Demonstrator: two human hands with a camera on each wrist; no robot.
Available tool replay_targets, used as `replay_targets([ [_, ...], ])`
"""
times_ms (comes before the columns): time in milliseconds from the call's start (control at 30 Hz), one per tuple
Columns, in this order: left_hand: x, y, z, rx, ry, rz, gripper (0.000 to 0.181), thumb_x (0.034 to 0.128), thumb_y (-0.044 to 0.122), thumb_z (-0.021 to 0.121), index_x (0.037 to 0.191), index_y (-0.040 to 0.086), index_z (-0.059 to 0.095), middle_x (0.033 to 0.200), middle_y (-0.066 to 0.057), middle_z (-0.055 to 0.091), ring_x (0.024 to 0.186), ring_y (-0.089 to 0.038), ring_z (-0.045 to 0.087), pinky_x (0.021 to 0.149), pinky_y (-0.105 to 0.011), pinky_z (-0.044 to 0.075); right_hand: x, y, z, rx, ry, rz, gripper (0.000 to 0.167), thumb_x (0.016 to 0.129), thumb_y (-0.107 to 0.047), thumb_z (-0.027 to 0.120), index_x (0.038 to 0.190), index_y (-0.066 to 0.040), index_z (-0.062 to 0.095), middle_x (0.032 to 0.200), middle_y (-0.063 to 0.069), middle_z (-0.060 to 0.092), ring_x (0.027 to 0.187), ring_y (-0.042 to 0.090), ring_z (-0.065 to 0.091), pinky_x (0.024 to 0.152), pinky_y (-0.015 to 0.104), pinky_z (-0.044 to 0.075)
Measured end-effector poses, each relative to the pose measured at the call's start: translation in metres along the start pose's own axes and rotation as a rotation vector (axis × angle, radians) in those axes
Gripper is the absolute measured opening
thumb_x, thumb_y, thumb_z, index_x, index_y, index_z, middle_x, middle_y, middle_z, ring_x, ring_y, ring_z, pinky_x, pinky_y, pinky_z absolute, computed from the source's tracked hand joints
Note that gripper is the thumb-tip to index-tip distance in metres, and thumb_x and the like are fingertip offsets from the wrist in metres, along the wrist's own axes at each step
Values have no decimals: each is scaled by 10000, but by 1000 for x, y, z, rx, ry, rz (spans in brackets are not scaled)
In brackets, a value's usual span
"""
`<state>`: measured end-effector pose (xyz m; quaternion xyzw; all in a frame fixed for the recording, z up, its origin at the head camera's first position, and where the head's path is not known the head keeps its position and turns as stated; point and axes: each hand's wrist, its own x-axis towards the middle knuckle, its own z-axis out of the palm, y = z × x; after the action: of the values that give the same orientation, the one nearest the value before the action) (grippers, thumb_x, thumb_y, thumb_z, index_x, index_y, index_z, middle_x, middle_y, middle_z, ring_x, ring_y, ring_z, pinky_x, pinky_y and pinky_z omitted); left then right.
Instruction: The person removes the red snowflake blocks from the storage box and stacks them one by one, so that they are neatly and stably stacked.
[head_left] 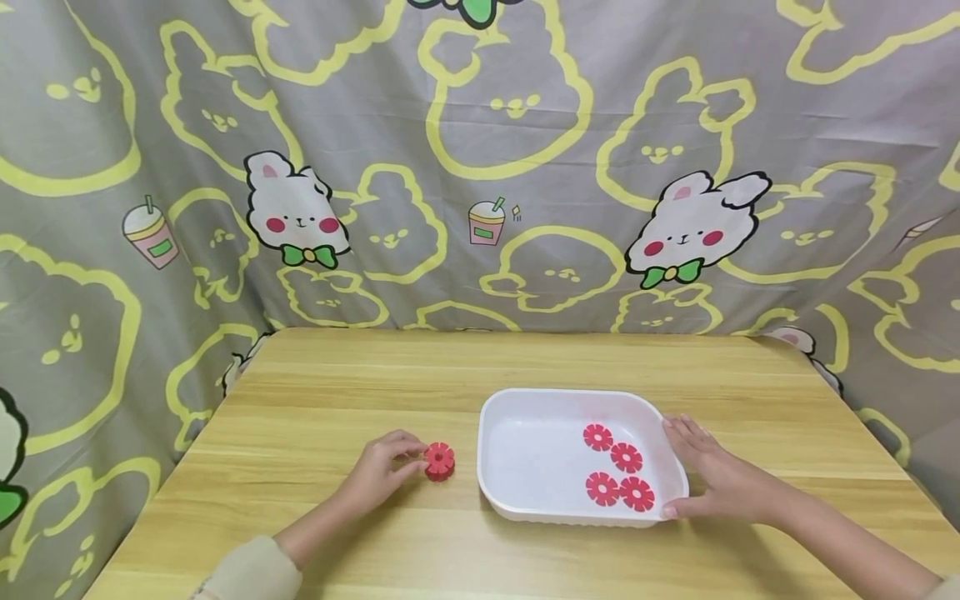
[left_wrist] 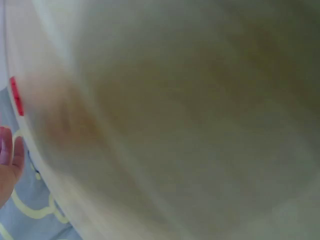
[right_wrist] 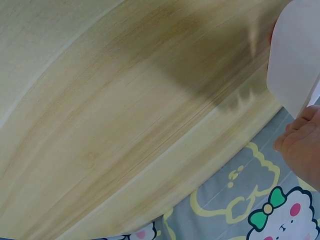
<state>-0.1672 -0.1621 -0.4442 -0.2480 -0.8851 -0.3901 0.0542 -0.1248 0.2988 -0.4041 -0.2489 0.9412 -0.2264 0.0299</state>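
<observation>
A small stack of red notched discs (head_left: 439,461) lies on the table left of the white tray (head_left: 555,515). My left hand (head_left: 378,473) is at the stack's left edge, thumb and forefinger apart at the discs. In the left wrist view, a red disc (left_wrist: 16,96) shows edge-on near straight fingers (left_wrist: 18,155); the rest of that hand is out of frame. Several red discs (head_left: 626,457) lie flat in the tray's right half. My right hand (head_left: 731,483) grips the tray's right end, thumb at the front corner and fingers at the back; the right wrist view shows the tray (right_wrist: 295,50) beside that hand (right_wrist: 302,142).
The wood-grain table (head_left: 360,367) extends around the tray. Behind it and at both sides hangs a grey curtain (head_left: 390,125) printed with yellow outlines and white rabbits.
</observation>
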Motion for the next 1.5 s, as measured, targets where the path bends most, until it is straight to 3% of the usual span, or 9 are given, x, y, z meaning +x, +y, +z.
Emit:
replay_targets([
  [133,-2,-4,3,-13,-20,-55,174,787,56,697,950,-5,690,929,-55,655,813,-127,619,746,-204,548,0,0,0,-4,0,2,1088,696,-456,754,1433,92,172,1437,371,216,1371,493,88,918,-46,-105],
  [433,-2,-10,6,1,-29,-14,166,802,76,690,940,-15,695,907,-50,647,816,-154,626,735,-211,548,0,0,1,-5,-3,14,1085,704,-456,749,1440,80,159,1448,360,206,1416,408,19,909,-32,-106],
  [800,-2,-11,7,-4,-46,-18,175,798,66,691,946,-26,696,906,-57,636,789,-137,631,701,-178,544,-1,-1,1,9,-6,16,1083,711,-445,747,1444,77,144,1455,359,184,1426,367,-27,912,-23,-108],
  [1100,-1,-12,8,16,-48,-19,168,785,68,706,932,-14,704,895,-52,635,767,-112,620,668,-167,537,1,-2,-1,12,-19,18,1079,712,-447,747,1433,97,156,1449,366,189,1369,501,75,922,-40,-124],
  [1500,-1,-13,7,16,-47,-8,175,777,66,713,930,-17,698,897,-59,644,771,-120,621,672,-171,538,1,-3,-2,23,-26,32,1087,702,-445,755,1429,103,162,1447,369,189,1328,554,116,904,-43,-117],
])
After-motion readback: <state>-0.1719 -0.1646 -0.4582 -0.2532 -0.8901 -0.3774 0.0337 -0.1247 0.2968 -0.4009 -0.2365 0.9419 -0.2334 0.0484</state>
